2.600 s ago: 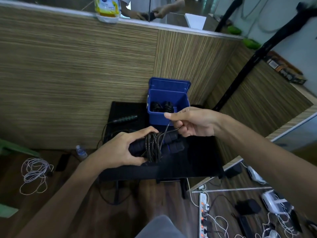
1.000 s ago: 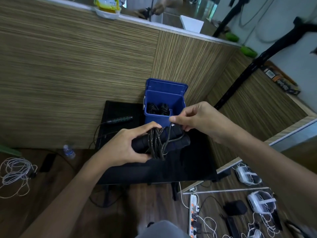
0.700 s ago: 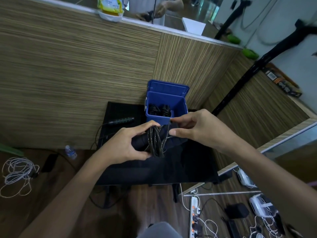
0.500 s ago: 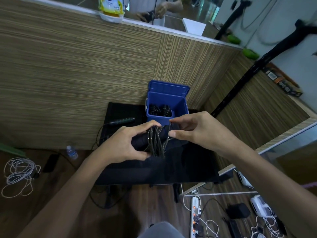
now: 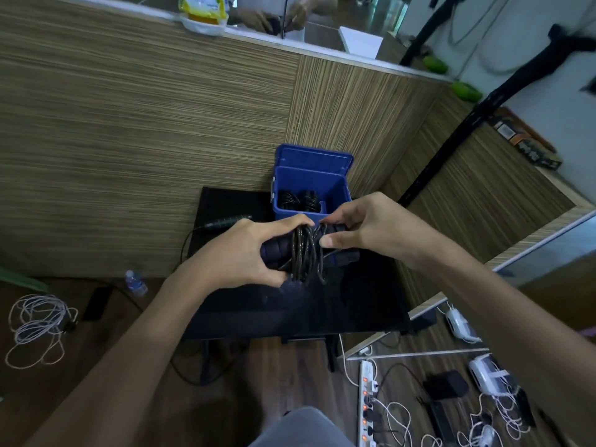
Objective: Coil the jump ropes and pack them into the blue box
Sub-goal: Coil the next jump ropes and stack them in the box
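My left hand (image 5: 240, 253) grips a jump rope bundle (image 5: 306, 253): two dark handles side by side with black cord wound around their middle. My right hand (image 5: 367, 232) pinches the cord at the right of the windings, thumb and fingers curled over the handles. The bundle is held just above the black table (image 5: 322, 304), in front of the open blue box (image 5: 311, 185). Inside the box lie coiled black ropes (image 5: 298, 200). Another jump rope (image 5: 225, 221) with a dark handle lies on the table's left, its cord trailing off the edge.
A wood-grain partition rises behind the table and along the right. On the floor sit a water bottle (image 5: 136, 282), a white cable tangle (image 5: 38, 327), and a power strip (image 5: 369, 404) with chargers and cords at lower right.
The right hand has come down from above the bundle and now pinches the cord close against the windings. The left hand keeps its grip; the bundle stays in front of the box.
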